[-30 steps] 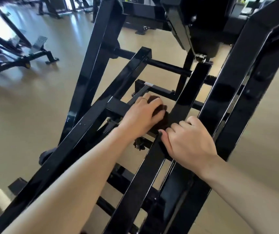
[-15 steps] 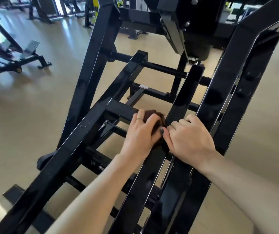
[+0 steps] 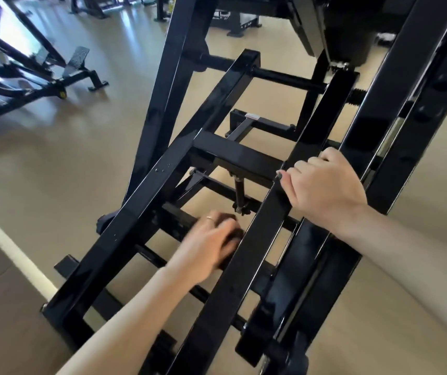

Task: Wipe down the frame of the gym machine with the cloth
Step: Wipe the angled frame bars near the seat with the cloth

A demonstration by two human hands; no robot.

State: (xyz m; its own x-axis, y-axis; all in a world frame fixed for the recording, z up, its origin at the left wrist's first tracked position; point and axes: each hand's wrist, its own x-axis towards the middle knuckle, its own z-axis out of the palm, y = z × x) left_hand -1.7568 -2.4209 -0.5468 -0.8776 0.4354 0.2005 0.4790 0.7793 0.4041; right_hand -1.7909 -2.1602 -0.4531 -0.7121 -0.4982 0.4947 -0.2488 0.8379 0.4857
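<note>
Head view puts your left hand (image 3: pixel 209 244) low inside the glossy black steel machine frame (image 3: pixel 141 212), fingers curled over a dark brown cloth (image 3: pixel 230 226) pressed on a lower crossbar (image 3: pixel 179 220), just beside the inner edge of the slanted black bar (image 3: pixel 244 266). Your hand is motion-blurred, so the grip is only roughly readable. Your right hand (image 3: pixel 322 185) clamps that slanted bar higher up, fingers wrapped over its far edge. Between the 2 slanted rails, open gaps show tan floor (image 3: pixel 54 171); wide bare floor lies left of the frame.
</note>
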